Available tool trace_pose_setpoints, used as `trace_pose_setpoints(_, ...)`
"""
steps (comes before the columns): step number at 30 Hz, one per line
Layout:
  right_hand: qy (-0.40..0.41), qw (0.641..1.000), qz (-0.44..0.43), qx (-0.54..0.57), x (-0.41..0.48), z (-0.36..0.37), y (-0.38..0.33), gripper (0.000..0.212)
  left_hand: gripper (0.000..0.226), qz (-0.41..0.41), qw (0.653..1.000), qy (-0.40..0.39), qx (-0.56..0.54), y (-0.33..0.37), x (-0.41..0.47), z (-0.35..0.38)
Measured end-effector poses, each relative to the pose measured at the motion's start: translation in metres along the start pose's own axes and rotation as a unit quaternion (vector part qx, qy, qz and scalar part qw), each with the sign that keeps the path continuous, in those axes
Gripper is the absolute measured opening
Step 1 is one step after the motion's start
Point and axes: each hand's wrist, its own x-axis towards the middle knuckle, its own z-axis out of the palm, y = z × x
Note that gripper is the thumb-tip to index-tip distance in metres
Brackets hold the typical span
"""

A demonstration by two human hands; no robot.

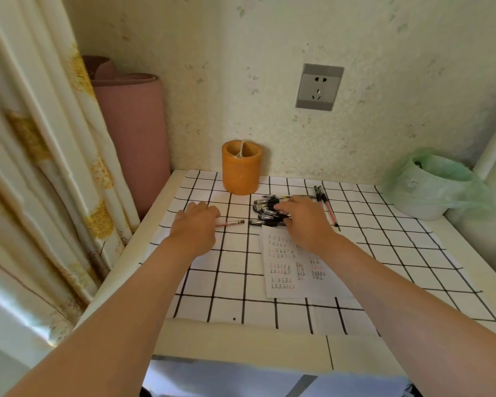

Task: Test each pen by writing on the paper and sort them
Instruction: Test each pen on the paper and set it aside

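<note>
Clock: we read the table as a dial, with 12 at the wall and 6 at our own edge.
Left hand: near 9 o'clock, knuckles up and fingers curled under, resting on the checked cloth.
Red pen: it lies flat on the cloth and pokes out from the left hand toward 3 o'clock, its other end hidden by the fingers. We cannot tell whether the hand grips it or only lies over it.
Right hand: near the centre of the dial, palm down, fingers reaching toward 10 o'clock onto the pile of black pens. The fingers touch the pile. We cannot tell whether they pinch a pen beneath them.
Pile of black pens: a loose heap on the cloth, just at 12 o'clock from the paper.
Paper: it lies flat toward 5 o'clock of centre and bears rows of small black and red marks. Our right wrist crosses its top.
Two pens apart: side by side at 3 o'clock from the pile, one dark and one pink.
Orange holder: upright at 12 o'clock by the wall, with a divider inside.
Bin with green bag: at 2 o'clock, in the corner.
</note>
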Motion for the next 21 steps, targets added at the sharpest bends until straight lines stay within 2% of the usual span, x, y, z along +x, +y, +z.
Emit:
trace_pose_setpoints(3,0.012,1.000,-0.008,0.013,-0.002,-0.005,-0.001,0.048,0.031,-0.001,1.000,-0.004,0.020,0.000,-0.002,-0.003)
trace_pose_setpoints(7,0.059,0.997,-0.034,0.022,-0.006,-0.014,-0.008,0.046,0.031,0.012,1.000,-0.013,0.012,0.006,-0.004,-0.006)
trace_pose_setpoints(9,0.072,0.995,-0.057,0.048,-0.009,-0.018,-0.012,0.045,0.029,0.033,0.999,0.007,0.001,0.011,-0.003,-0.011)
trace_pose_setpoints(12,0.060,0.989,-0.102,0.085,-0.017,-0.024,-0.023,0.040,0.022,0.085,0.993,0.056,-0.056,0.023,-0.003,-0.020)
trace_pose_setpoints(16,0.022,0.987,-0.134,0.081,-0.027,-0.029,-0.031,0.029,0.019,0.153,0.973,0.077,-0.157,0.043,-0.009,-0.026)
trace_pose_setpoints(21,0.019,0.991,-0.089,0.102,-0.041,-0.038,-0.022,0.020,0.020,0.142,0.971,0.053,-0.187,0.053,-0.014,-0.030)
